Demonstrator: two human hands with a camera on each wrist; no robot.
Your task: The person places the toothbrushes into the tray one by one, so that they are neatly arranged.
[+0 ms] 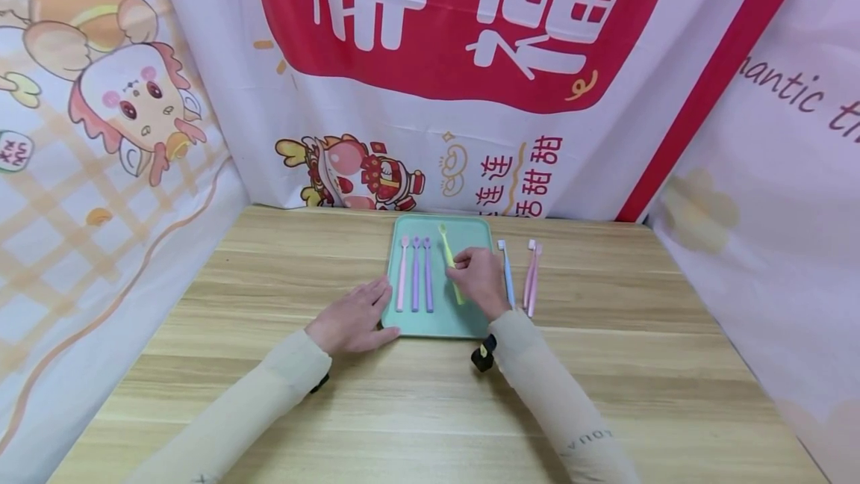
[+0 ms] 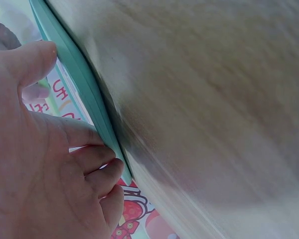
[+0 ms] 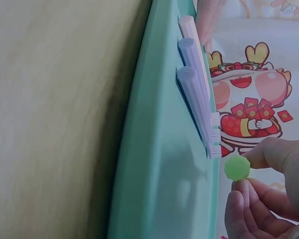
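A mint-green tray (image 1: 443,327) lies on the table. My right hand (image 1: 482,278) pinches a yellow-green toothbrush (image 1: 448,249) between thumb and fingers, over the tray's right part. In the right wrist view the round handle end (image 3: 237,168) of that toothbrush pokes out from the fingertips. To its left on the tray, a pink toothbrush (image 1: 403,275) and two purple toothbrushes (image 1: 422,282) lie side by side, heads at the far end. My left hand (image 1: 356,317) rests against the tray's left edge, thumb at the near corner and fingers along the side (image 2: 92,84).
Right of the tray, a blue toothbrush (image 1: 508,275) and two pink toothbrushes (image 1: 531,282) lie on the wooden table (image 1: 618,364). A printed cloth (image 1: 443,118) hangs along the table's back edge, with more printed cloth at both sides.
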